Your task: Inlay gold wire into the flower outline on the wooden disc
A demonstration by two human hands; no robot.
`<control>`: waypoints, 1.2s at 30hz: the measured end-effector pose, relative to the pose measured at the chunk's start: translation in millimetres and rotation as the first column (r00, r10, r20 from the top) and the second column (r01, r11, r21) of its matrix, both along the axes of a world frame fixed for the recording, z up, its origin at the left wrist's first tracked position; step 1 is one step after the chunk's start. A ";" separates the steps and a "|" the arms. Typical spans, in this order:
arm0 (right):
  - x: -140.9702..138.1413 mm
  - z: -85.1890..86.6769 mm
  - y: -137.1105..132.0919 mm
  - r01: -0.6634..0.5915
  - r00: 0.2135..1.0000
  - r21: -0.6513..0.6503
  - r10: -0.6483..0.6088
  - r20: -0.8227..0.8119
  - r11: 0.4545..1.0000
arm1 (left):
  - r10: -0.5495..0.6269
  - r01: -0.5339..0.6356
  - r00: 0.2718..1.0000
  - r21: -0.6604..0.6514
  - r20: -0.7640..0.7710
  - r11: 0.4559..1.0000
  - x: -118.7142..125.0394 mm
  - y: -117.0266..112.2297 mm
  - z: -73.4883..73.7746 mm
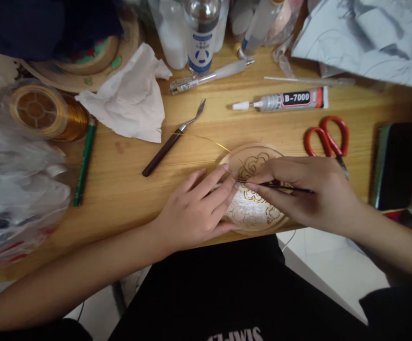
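Note:
A round wooden disc [251,158] with a gold wire flower pattern lies at the near edge of the wooden table [120,184]. My left hand [195,210] rests on its left side, fingers pressed together at the pattern, pinching what seems to be the end of a thin gold wire [206,139] that arcs away over the table. My right hand [298,189] lies across the disc and pinches a thin dark tool [291,188], its tip meeting my left fingertips.
A spool of gold wire [44,111] and a green pencil [84,158] sit at left beside plastic bags. A crumpled tissue [129,97], a dark-handled spatula tool [172,139], a B-7000 glue tube [284,100], red scissors [328,137], bottles [199,35] and a phone [394,163] surround the disc.

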State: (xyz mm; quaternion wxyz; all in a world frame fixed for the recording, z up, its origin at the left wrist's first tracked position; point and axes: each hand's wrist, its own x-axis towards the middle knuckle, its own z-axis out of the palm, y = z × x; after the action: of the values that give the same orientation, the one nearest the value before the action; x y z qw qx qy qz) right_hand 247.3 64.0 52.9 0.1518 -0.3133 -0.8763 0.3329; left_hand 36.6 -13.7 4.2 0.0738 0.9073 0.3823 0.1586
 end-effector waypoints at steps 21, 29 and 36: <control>12.0 -3.8 25.4 -0.278 0.960 -0.065 0.275 -0.063 0.958 | 0.014 -0.014 1.000 0.038 -0.007 0.999 -0.1 0.2 0.3; 11.2 -4.2 26.4 -0.281 0.958 -0.011 0.279 -0.064 0.960 | 0.000 0.000 1.000 0.020 0.001 1.000 -0.6 0.5 1.0; 12.8 -1.3 4.9 -0.004 0.995 0.005 0.004 -0.104 1.000 | -0.003 0.003 1.000 -0.004 0.010 1.000 -0.1 0.7 1.7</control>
State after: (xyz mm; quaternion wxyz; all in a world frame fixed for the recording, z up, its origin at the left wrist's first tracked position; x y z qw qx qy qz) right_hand 260.1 68.9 51.5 0.1974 -0.2934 -0.8686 0.3471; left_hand 36.5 -12.9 6.0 0.0780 0.9069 0.3808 0.1624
